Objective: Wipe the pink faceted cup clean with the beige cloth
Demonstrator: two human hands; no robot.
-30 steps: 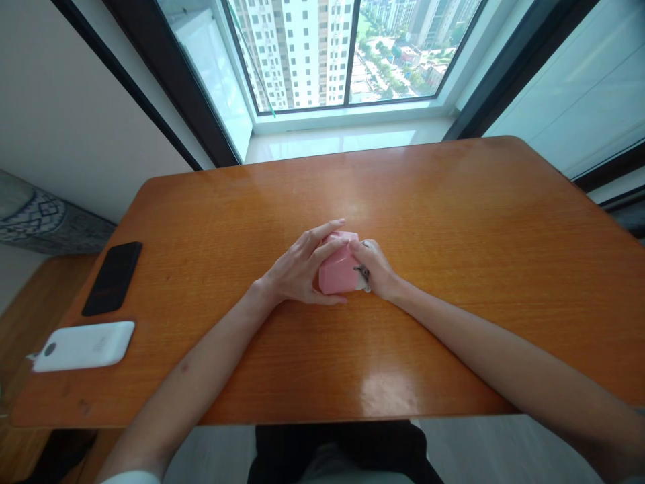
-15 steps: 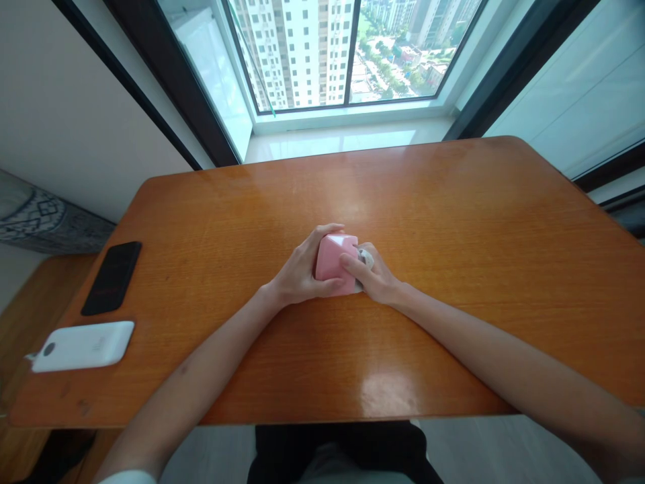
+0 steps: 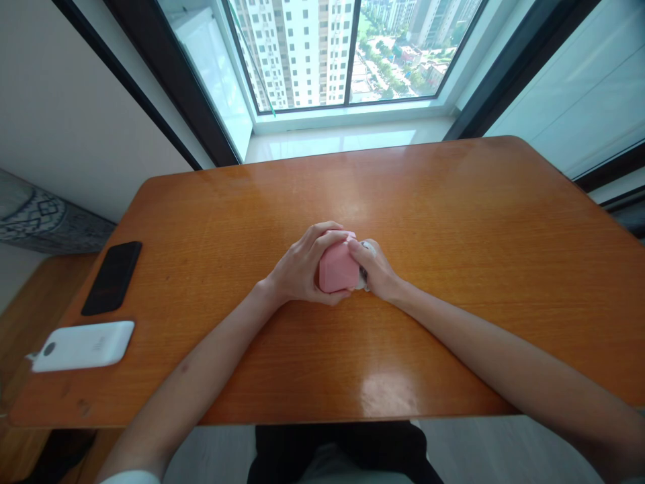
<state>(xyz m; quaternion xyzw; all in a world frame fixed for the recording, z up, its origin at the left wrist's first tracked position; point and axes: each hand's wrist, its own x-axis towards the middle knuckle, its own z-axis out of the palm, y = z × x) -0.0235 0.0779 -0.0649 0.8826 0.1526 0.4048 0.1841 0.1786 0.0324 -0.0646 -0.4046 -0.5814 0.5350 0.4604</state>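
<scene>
Grip: left hand [image 3: 306, 266] cupped around pink object [image 3: 338, 269], right hand [image 3: 377, 271] gripping its right side beside whitish part [image 3: 369, 247] | place: over middle of table [image 3: 453, 222], contact unclear | risk: object could twist loose, should left hand slacken while right hand pushes

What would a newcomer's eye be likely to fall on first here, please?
Probably the pink object, gripped between the left hand and right hand around the middle of the wooden table. Next might come the bright window beyond the far edge, then the black phone and white device at the left end.
</scene>
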